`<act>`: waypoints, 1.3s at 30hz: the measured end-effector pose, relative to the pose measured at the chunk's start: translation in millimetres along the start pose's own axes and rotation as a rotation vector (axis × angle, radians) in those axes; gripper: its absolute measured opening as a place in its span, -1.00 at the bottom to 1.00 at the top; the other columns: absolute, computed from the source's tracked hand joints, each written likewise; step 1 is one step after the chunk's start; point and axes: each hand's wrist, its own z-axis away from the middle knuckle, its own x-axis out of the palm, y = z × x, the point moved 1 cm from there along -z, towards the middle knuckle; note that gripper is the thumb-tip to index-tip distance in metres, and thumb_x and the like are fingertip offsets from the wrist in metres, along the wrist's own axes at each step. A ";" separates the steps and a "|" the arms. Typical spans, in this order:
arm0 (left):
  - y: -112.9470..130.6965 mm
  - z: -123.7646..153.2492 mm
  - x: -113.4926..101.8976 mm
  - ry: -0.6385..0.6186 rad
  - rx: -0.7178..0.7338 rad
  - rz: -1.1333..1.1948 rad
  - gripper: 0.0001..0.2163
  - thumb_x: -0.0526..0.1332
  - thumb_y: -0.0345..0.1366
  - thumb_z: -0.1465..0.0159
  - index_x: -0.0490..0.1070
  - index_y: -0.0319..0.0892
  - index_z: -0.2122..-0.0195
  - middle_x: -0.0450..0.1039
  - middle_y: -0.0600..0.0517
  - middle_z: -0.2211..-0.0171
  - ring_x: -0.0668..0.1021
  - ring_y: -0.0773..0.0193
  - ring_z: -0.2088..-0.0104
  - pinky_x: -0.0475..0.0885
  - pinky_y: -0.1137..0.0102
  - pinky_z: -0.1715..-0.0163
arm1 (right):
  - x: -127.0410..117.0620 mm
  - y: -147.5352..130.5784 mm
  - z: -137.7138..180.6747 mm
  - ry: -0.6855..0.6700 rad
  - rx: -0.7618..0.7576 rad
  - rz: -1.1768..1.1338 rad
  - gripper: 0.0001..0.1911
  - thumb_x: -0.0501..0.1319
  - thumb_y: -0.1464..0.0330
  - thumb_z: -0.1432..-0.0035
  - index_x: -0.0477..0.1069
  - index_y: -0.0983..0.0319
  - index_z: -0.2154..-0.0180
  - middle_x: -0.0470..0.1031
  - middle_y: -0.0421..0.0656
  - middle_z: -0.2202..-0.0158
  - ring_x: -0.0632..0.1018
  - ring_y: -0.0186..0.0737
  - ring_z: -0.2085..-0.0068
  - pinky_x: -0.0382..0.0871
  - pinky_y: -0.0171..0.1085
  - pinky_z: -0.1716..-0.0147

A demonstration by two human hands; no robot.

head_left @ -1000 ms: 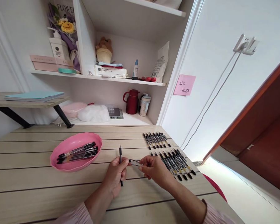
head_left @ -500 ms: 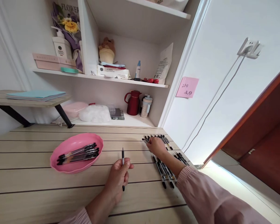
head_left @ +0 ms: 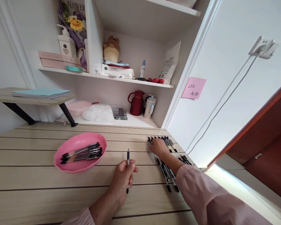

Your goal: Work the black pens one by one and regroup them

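Observation:
My left hand (head_left: pixel 124 175) is closed around a pen (head_left: pixel 128 154), held upright over the table with its bare tip pointing up and its black end showing below. My right hand (head_left: pixel 159 146) reaches to the far right of the table, its fingertips bent down at a row of slim black and clear pen pieces (head_left: pixel 170 142). Its fingers look pinched, but what is between them is hidden. Under and beside the right forearm lie several black and clear pens (head_left: pixel 164 175), partly covered by the sleeve. More pens (head_left: pixel 84 153) lie in a pink scalloped bowl (head_left: pixel 71 142) at the left.
Behind the table stands a white shelf (head_left: pixel 135 79). On its bottom level are a red jug (head_left: pixel 137 103), a cup (head_left: pixel 150 107) and a cotton-filled bag (head_left: pixel 98 113). A small raised stand (head_left: pixel 49 102) is at the left. A pink note (head_left: pixel 194 88) hangs on the wall.
My right hand has brought the small dark and clear piece at its fingertips down to the far row. The left hand still holds its pen. The view has shifted slightly.

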 end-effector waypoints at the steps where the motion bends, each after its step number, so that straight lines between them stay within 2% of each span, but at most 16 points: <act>1: 0.4 0.4 0.2 0.002 0.000 0.002 -0.71 0.24 -0.13 0.00 0.31 -0.20 0.33 0.38 0.09 0.48 0.11 0.60 0.76 -0.10 0.58 0.79 | -1.7 1.7 0.4 -0.001 -0.006 -0.006 -0.79 0.17 0.38 0.06 0.46 0.35 0.36 0.50 0.04 0.30 0.49 -0.14 0.23 0.22 -0.35 0.34; 4: 1.2 1.3 0.6 0.008 0.004 0.003 -0.72 0.23 -0.13 0.00 0.31 -0.20 0.34 0.37 0.09 0.47 0.11 0.61 0.75 -0.10 0.58 0.79 | -8.8 8.4 1.7 0.003 -0.022 -0.027 -0.84 0.15 0.40 0.04 0.48 0.31 0.41 0.52 -0.01 0.35 0.49 -0.19 0.26 0.21 -0.37 0.36; 8: 0.7 0.9 0.3 0.000 0.001 -0.014 -0.73 0.21 -0.12 -0.03 0.31 -0.20 0.33 0.36 0.09 0.47 0.09 0.61 0.75 -0.10 0.58 0.79 | -17.9 18.0 4.3 0.026 -0.016 -0.048 -0.80 0.14 0.45 0.07 0.48 0.31 0.35 0.52 -0.03 0.33 0.49 -0.21 0.27 0.21 -0.39 0.39; 11: 0.3 0.2 -0.2 -0.002 -0.002 -0.015 -0.72 0.22 -0.12 -0.02 0.32 -0.20 0.33 0.37 0.09 0.47 0.10 0.61 0.75 -0.09 0.58 0.79 | -19.8 20.7 8.1 0.016 -0.022 -0.064 -0.82 0.14 0.46 0.08 0.48 0.31 0.39 0.53 -0.07 0.40 0.50 -0.24 0.33 0.21 -0.41 0.43; 15: 0.5 -0.4 -0.3 0.000 0.000 -0.007 -0.71 0.23 -0.13 0.01 0.32 -0.22 0.34 0.37 0.08 0.48 0.11 0.61 0.75 -0.09 0.58 0.79 | -15.7 15.1 12.9 -0.013 -0.055 -0.074 -0.80 0.11 0.53 0.10 0.50 0.28 0.44 0.54 -0.11 0.44 0.50 -0.30 0.36 0.22 -0.45 0.43; 20: -0.4 -1.0 -0.1 0.005 0.009 -0.004 -0.71 0.22 -0.12 0.00 0.32 -0.21 0.36 0.38 0.09 0.49 0.10 0.61 0.77 -0.09 0.58 0.80 | -10.3 4.5 12.3 -0.044 -0.080 -0.032 -0.75 0.12 0.59 0.16 0.51 0.29 0.44 0.55 -0.08 0.41 0.50 -0.25 0.30 0.22 -0.43 0.38; 29: -2.6 -2.4 -0.8 0.007 0.002 0.006 -0.73 0.23 -0.12 0.01 0.33 -0.20 0.38 0.38 0.09 0.50 0.12 0.60 0.78 -0.09 0.57 0.80 | -7.2 2.3 12.7 -0.056 -0.068 0.081 -0.84 0.19 0.39 0.05 0.48 0.28 0.37 0.51 0.00 0.28 0.50 -0.15 0.22 0.24 -0.33 0.33; 39: 0.8 -1.2 -0.3 -0.005 0.003 0.002 -0.73 0.22 -0.14 0.00 0.30 -0.20 0.35 0.37 0.10 0.50 0.13 0.60 0.76 -0.07 0.57 0.80 | -4.3 -4.1 13.5 -0.044 -0.074 0.133 -0.82 0.17 0.37 -0.01 0.44 0.32 0.33 0.49 0.04 0.27 0.48 -0.10 0.18 0.22 -0.30 0.31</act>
